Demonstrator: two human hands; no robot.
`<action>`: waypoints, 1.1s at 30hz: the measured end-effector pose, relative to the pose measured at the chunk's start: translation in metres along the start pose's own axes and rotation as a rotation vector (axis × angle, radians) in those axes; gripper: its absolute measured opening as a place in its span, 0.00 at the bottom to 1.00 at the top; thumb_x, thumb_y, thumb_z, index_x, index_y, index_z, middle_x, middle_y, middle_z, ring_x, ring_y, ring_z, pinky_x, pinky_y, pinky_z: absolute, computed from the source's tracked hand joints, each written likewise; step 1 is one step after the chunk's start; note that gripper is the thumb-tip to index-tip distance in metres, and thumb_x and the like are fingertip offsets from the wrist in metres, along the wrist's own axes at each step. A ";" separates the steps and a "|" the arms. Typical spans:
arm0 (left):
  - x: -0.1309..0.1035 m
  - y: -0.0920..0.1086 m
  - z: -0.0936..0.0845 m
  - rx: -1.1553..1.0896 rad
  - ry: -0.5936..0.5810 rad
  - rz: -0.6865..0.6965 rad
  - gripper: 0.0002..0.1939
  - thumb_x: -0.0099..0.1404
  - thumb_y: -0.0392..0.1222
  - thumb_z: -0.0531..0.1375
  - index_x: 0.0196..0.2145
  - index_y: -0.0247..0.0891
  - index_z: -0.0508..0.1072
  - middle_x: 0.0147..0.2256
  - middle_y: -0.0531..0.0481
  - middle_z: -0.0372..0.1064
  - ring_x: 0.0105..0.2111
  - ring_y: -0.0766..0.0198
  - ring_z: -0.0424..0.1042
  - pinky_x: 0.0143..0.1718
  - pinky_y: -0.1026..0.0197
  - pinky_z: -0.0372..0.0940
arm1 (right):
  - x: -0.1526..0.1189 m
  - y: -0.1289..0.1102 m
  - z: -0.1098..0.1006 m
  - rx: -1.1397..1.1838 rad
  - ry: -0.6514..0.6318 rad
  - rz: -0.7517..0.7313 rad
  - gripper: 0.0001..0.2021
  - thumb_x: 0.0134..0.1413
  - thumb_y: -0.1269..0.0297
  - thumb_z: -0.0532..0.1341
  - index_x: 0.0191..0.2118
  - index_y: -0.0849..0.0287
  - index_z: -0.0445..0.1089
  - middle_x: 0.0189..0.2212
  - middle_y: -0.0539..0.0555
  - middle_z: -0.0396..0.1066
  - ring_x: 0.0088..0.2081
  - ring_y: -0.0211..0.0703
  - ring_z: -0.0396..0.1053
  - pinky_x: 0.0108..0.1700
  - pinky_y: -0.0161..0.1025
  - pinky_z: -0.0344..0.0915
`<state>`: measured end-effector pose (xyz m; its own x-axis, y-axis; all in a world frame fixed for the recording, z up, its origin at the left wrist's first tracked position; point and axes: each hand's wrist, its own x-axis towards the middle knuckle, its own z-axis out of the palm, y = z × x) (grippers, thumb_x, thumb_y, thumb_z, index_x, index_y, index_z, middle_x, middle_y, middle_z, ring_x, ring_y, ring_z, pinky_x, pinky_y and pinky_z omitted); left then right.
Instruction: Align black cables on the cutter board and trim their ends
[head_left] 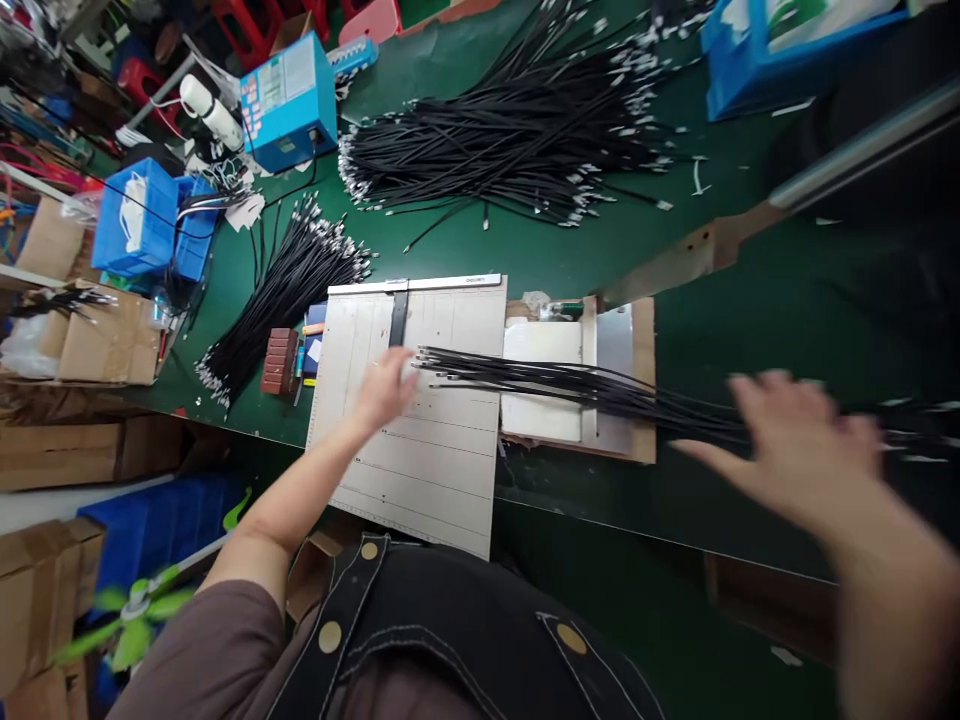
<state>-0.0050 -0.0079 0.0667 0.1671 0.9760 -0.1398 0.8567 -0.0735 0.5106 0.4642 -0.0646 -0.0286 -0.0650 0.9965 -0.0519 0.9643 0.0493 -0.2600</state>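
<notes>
Black cables (547, 377): loose bundle lying across the cutting board (435, 460) onto the tabletop (705, 340); probably light, bendy, slightly slippery; best gathered mid-length, sparing the pale tips (422, 352).
Left hand (386, 385): fingers curled beside the tips; cannot tell if gripping.
Right hand (806, 450): fingers spread, at the bundle's other end.
Left blue bin (110, 237): something white inside.
Right blue bin (739, 80): white and green material.

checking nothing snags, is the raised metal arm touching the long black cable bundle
Apart: the head view shows silver plate between the lower end of the metal arm and the black cable bundle.
</notes>
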 end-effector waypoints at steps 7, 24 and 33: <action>-0.038 0.034 0.093 0.378 -0.340 0.212 0.50 0.63 0.67 0.59 0.72 0.37 0.47 0.73 0.37 0.36 0.73 0.39 0.33 0.68 0.29 0.30 | 0.038 -0.226 0.040 0.152 -0.108 -0.254 0.34 0.66 0.48 0.46 0.71 0.63 0.51 0.70 0.68 0.47 0.70 0.65 0.45 0.66 0.72 0.39; -0.047 -0.053 0.039 0.239 -0.290 0.196 0.45 0.67 0.65 0.55 0.71 0.37 0.50 0.72 0.36 0.44 0.72 0.41 0.37 0.66 0.26 0.27 | 0.050 -0.291 0.075 0.075 -0.070 -0.340 0.31 0.67 0.52 0.48 0.69 0.64 0.56 0.69 0.64 0.53 0.70 0.60 0.47 0.69 0.69 0.34; 0.005 -0.059 0.022 0.013 -0.229 0.221 0.40 0.71 0.62 0.49 0.73 0.40 0.44 0.73 0.37 0.33 0.73 0.46 0.37 0.69 0.36 0.39 | 0.066 -0.335 0.086 0.305 -0.142 -0.375 0.33 0.65 0.60 0.48 0.72 0.69 0.47 0.71 0.66 0.46 0.71 0.52 0.47 0.68 0.55 0.51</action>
<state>-0.0439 -0.0031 0.0176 0.4539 0.8647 -0.2151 0.7936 -0.2826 0.5388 0.1145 -0.0210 -0.0281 -0.4477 0.8938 -0.0263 0.7501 0.3594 -0.5551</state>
